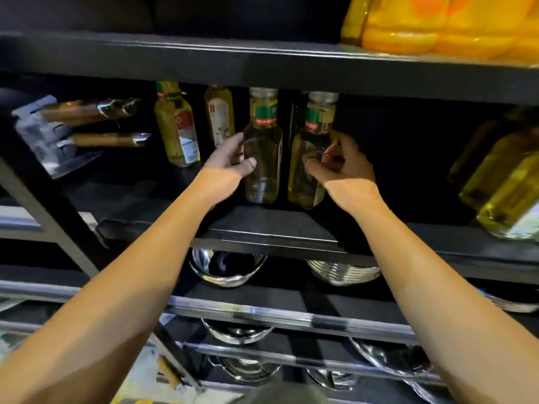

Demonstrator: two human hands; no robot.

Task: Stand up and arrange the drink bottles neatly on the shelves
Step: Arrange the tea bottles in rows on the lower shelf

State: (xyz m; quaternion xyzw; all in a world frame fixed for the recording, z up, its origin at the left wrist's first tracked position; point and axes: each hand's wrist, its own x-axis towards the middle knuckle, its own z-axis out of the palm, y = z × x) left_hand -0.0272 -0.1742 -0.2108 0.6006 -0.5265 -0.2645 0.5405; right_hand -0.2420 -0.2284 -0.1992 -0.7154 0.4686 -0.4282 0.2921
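Head view, facing forward, close to dark shelves [262,225]

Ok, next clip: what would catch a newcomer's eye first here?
Two bare forearms reach to the middle black shelf, the left hand and right hand each with a grip on an upright clear bottle of pale yellow liquid. Bright orange bottles glow top right.

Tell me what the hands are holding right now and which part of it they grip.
Left hand grips the left bottle mid-body; right hand grips the right bottle mid-body, at its label.
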